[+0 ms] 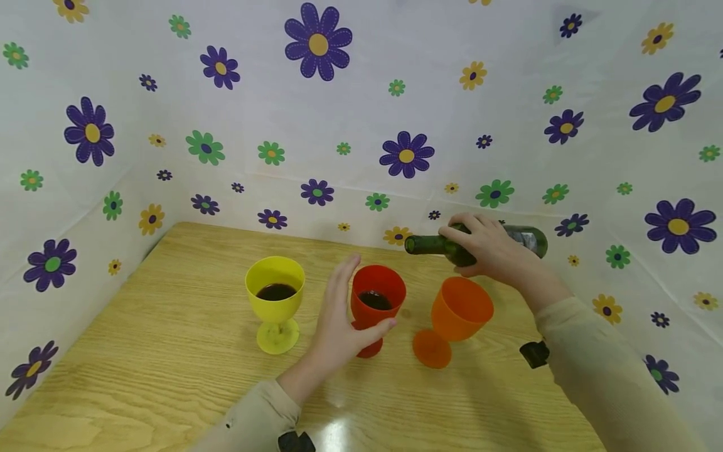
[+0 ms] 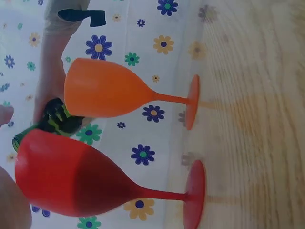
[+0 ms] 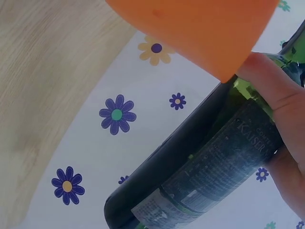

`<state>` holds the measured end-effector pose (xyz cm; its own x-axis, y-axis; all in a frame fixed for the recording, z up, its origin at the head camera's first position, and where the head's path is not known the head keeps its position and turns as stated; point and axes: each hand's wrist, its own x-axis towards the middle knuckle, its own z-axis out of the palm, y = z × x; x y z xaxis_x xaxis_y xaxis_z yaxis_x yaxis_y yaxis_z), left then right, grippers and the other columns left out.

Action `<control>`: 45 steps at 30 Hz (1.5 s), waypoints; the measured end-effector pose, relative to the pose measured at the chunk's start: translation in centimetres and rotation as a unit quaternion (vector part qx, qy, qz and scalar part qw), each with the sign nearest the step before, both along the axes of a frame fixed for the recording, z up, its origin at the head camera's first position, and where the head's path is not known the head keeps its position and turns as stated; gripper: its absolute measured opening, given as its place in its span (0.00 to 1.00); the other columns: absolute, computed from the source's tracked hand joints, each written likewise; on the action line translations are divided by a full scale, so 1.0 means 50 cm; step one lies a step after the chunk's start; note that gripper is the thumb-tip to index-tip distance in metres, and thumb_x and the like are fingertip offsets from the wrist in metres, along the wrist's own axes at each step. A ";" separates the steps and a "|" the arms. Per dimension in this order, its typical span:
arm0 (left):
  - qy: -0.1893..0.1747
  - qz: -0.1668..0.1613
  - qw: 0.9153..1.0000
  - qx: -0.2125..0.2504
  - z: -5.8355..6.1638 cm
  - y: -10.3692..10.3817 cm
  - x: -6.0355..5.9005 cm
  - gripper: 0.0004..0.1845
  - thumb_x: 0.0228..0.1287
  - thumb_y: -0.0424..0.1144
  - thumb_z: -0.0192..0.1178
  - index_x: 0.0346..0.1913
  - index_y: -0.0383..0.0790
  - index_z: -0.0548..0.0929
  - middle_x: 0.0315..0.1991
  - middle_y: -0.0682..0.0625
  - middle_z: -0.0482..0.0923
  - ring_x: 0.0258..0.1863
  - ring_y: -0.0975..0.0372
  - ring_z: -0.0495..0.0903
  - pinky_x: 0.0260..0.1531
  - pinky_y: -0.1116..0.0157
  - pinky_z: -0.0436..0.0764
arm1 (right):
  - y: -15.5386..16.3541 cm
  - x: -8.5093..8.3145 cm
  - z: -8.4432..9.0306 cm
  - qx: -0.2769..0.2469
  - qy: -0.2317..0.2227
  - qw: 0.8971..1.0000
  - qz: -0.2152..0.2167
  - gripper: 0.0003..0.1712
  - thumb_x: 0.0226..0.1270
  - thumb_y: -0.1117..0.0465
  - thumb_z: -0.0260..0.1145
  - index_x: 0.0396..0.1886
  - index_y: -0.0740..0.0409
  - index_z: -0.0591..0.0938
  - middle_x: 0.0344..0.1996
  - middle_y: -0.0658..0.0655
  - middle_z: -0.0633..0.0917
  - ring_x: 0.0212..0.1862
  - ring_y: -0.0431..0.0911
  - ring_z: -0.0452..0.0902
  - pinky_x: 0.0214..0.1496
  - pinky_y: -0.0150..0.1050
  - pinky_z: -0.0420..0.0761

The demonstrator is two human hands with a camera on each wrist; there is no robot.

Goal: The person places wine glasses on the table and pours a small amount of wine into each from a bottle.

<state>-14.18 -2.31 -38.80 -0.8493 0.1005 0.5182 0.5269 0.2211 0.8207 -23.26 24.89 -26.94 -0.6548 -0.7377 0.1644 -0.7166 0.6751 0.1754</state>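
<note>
One green bottle (image 1: 456, 252), probably heavy and slick, is best held at the shoulder the right hand (image 1: 491, 250) grips; the left hand (image 1: 340, 326) is spread around the red goblet (image 1: 366, 316).

On the dark label (image 3: 217, 155) of the green bottle (image 3: 164, 152), the word "KAISER" can be read in the right wrist view, printed in large letters at the end of the label nearest the bottle's neck. Just beside it, closer still to the bottle's neck, a word is set in smaller letters, of which "CON" can be made out at the start, while its ending is left unclear. Toward the bottle's base, rows of fine print and a paler panel (image 3: 159, 212) are carried, too small and blurred to be read.
</note>
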 end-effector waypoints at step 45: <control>-0.189 -0.073 0.979 0.019 -0.034 0.234 0.022 0.56 0.45 0.54 0.75 0.74 0.62 0.48 0.73 0.59 0.50 0.70 0.60 0.54 0.65 0.46 0.58 | 0.170 0.120 -0.065 -0.095 0.090 0.991 -0.016 0.49 0.24 0.63 0.87 0.54 0.58 0.74 0.48 0.66 0.72 0.43 0.67 0.72 0.41 0.66 0.74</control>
<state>-13.07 9.40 -40.51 -0.9593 0.2216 0.1752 0.2072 0.1308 0.9695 -17.28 33.38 -30.18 -0.6251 -0.6613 0.4147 -0.6627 0.7303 0.1657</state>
